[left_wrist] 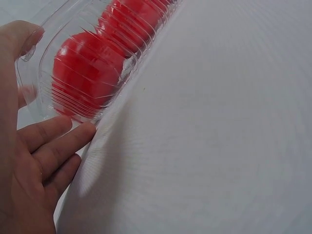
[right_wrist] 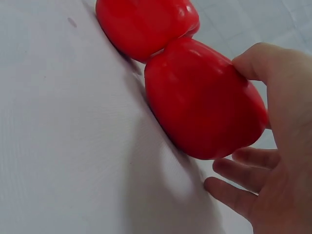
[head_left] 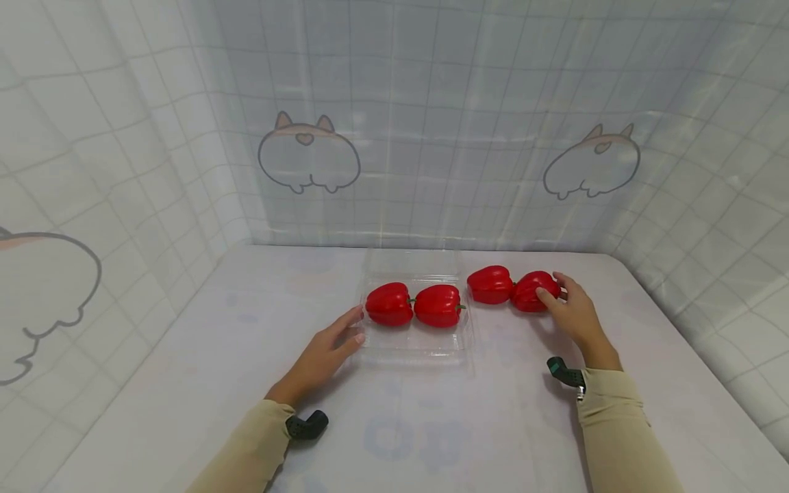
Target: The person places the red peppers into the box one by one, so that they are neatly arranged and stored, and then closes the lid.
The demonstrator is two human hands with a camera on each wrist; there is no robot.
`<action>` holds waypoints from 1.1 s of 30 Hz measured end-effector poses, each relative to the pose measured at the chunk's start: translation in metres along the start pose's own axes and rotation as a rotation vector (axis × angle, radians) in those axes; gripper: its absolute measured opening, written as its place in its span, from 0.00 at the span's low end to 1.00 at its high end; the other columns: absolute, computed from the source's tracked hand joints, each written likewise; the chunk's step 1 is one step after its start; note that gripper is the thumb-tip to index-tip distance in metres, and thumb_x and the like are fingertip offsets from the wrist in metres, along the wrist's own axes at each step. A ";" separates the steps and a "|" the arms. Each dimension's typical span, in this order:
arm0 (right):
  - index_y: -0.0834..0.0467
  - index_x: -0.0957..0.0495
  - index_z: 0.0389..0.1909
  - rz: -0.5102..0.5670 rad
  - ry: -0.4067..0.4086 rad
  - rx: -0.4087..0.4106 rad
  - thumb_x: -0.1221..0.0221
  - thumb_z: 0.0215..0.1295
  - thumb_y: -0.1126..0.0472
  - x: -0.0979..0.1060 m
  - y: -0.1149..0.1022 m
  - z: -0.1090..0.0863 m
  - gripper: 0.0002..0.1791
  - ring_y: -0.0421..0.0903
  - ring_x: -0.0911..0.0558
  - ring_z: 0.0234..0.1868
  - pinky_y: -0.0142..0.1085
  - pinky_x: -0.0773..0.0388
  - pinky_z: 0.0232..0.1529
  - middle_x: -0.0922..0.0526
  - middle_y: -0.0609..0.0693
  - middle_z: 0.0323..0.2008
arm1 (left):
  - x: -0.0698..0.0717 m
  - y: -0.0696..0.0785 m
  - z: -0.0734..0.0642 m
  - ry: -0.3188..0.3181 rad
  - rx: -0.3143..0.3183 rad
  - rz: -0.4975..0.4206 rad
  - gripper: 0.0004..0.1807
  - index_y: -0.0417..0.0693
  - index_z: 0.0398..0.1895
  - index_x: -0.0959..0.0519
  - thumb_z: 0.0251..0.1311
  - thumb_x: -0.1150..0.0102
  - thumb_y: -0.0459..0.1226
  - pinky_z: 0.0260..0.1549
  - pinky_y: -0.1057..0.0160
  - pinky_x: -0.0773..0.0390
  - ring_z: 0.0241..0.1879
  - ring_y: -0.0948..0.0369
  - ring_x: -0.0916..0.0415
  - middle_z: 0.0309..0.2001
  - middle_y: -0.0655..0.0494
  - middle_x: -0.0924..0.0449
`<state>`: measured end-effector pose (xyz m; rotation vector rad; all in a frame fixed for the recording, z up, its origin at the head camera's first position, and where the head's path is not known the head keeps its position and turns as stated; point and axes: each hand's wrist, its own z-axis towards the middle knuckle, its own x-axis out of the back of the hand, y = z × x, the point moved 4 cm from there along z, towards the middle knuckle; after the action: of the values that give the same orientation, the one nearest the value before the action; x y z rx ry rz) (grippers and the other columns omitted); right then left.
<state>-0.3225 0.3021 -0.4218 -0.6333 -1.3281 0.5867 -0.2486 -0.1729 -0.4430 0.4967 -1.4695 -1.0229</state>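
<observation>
A clear plastic clamshell box [head_left: 409, 340] lies with its lid [head_left: 413, 262] folded back, holding two red bell peppers, a left one [head_left: 389, 305] and a right one [head_left: 437, 306]. My left hand [head_left: 320, 357] rests at the box's left edge, fingers fairly straight; in the left wrist view its thumb [left_wrist: 31, 39] touches the rim. Right of the box, two more red bell peppers sit end to end on the table. My right hand [head_left: 576, 315] holds the outer pepper [head_left: 533, 292] between thumb and fingers, with the other fingers loose below. The inner pepper [head_left: 490, 285] touches it.
The white table [head_left: 431, 424] has faint printed patterns. A pale checked curtain [head_left: 401, 137] with cartoon animal drawings hangs behind it and along both sides. Dark wrist-worn devices sit on the left [head_left: 306, 426] and right [head_left: 564, 372] wrists.
</observation>
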 end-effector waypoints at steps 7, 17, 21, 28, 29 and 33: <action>0.64 0.51 0.78 0.032 -0.036 -0.076 0.52 0.73 0.35 -0.005 0.009 0.000 0.47 0.71 0.39 0.69 0.64 0.35 0.64 0.42 0.71 0.72 | -0.001 0.000 0.000 0.013 -0.007 -0.002 0.34 0.65 0.79 0.43 0.72 0.45 0.49 0.61 0.44 0.28 0.68 0.56 0.32 0.73 0.58 0.35; 0.66 0.49 0.77 0.045 0.005 -0.096 0.52 0.72 0.33 -0.003 0.008 -0.006 0.48 0.70 0.42 0.71 0.65 0.38 0.65 0.42 0.70 0.73 | 0.000 0.001 -0.001 0.004 -0.016 -0.002 0.34 0.66 0.79 0.43 0.72 0.45 0.49 0.64 0.44 0.31 0.68 0.56 0.33 0.73 0.59 0.36; 0.65 0.48 0.77 0.078 0.023 -0.102 0.52 0.71 0.33 -0.003 0.012 -0.005 0.49 0.69 0.41 0.71 0.64 0.37 0.65 0.41 0.69 0.72 | 0.001 0.001 0.000 0.002 -0.003 -0.002 0.34 0.67 0.78 0.43 0.73 0.45 0.49 0.63 0.44 0.31 0.69 0.56 0.33 0.73 0.60 0.36; 0.63 0.50 0.78 0.270 0.043 -0.148 0.51 0.70 0.31 0.005 0.021 -0.008 0.50 0.66 0.37 0.71 0.58 0.34 0.66 0.40 0.67 0.73 | 0.000 -0.002 0.001 0.004 0.021 0.002 0.35 0.69 0.79 0.44 0.72 0.45 0.50 0.62 0.42 0.30 0.69 0.55 0.34 0.74 0.60 0.37; 0.62 0.51 0.79 0.315 0.032 -0.161 0.51 0.70 0.31 0.006 0.020 -0.008 0.51 0.64 0.36 0.71 0.55 0.33 0.66 0.41 0.66 0.74 | 0.000 -0.001 0.000 0.006 0.020 0.002 0.35 0.69 0.79 0.44 0.72 0.45 0.50 0.63 0.42 0.30 0.69 0.55 0.34 0.74 0.60 0.37; 0.57 0.55 0.80 0.610 -0.010 -0.204 0.46 0.69 0.33 0.011 0.015 -0.010 0.51 0.58 0.36 0.71 0.44 0.32 0.64 0.47 0.61 0.77 | 0.000 0.001 0.001 0.002 0.009 0.001 0.34 0.67 0.79 0.44 0.72 0.45 0.49 0.63 0.42 0.31 0.69 0.55 0.34 0.73 0.59 0.36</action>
<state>-0.3113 0.3197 -0.4258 -1.2229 -1.2059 0.9495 -0.2491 -0.1727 -0.4424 0.5028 -1.4730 -1.0154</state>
